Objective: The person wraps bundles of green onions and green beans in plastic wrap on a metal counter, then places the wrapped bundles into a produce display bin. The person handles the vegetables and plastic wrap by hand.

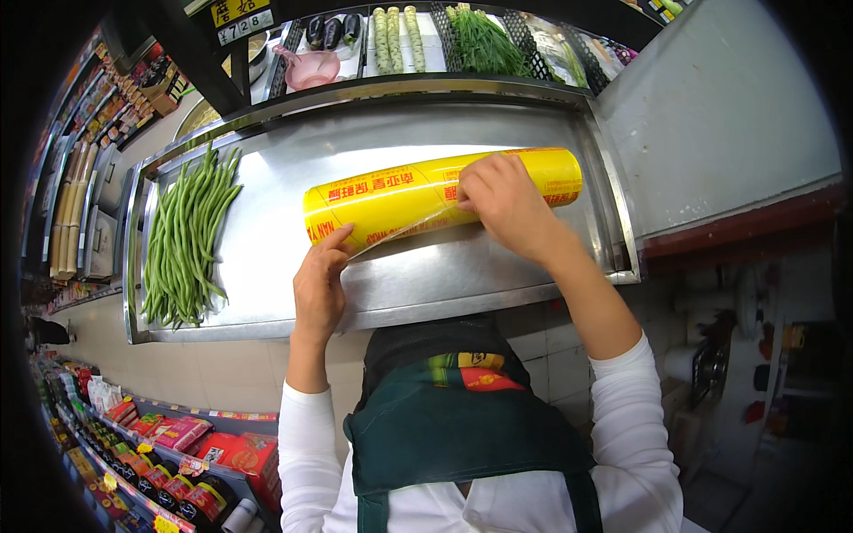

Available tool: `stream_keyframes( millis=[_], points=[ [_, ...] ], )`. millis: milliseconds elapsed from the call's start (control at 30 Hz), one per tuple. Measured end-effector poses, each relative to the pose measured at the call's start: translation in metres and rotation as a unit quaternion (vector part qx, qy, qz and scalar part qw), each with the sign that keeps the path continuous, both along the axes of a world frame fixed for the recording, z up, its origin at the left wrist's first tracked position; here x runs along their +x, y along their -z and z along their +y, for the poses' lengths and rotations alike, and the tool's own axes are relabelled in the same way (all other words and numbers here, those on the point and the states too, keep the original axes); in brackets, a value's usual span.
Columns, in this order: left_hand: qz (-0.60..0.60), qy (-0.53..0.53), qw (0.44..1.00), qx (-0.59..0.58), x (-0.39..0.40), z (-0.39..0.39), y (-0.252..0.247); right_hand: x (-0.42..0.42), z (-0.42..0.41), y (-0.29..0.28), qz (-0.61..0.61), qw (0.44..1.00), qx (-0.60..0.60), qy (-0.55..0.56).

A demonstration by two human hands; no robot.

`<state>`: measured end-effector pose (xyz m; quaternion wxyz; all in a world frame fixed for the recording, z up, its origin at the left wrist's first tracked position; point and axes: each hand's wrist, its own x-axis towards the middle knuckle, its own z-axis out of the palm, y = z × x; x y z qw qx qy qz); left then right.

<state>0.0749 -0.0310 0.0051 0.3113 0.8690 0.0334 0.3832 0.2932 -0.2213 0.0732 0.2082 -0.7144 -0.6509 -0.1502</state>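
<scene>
A large yellow roll of cling film [393,193] with red printing lies slantwise on the stainless steel tray table [426,293]. Near its left end, my left hand [322,283] pinches the loose film edge, with the index finger resting on the roll. My right hand [510,210] lies over the right half of the roll, fingers bent and pinching the film; its fingertips are partly hidden. Between the hands, a clear film edge [400,230] runs along the front of the roll. A bundle of long green beans [186,246] sits at the left of the tray.
Beyond the tray's raised metal rim [413,88] stand bins of eggplants [332,33], pale long vegetables [398,40] and leafy greens [483,43], with a pink scoop [310,68]. A grey-white panel [720,120] bounds the right side. Stocked shelves [193,460] stand at lower left.
</scene>
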Motion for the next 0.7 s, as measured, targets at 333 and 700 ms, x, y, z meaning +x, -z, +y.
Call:
stream_keyframes(
  millis=[333,700],
  points=[
    [0.028,0.005,0.999,-0.015,-0.002,0.001,0.003,-0.001,-0.026,0.008,-0.041,0.999,0.003,-0.011],
    [0.040,0.008,0.999,0.000,0.000,0.002,0.000,0.099,-0.054,-0.022,0.211,0.970,-0.104,0.064]
  ],
)
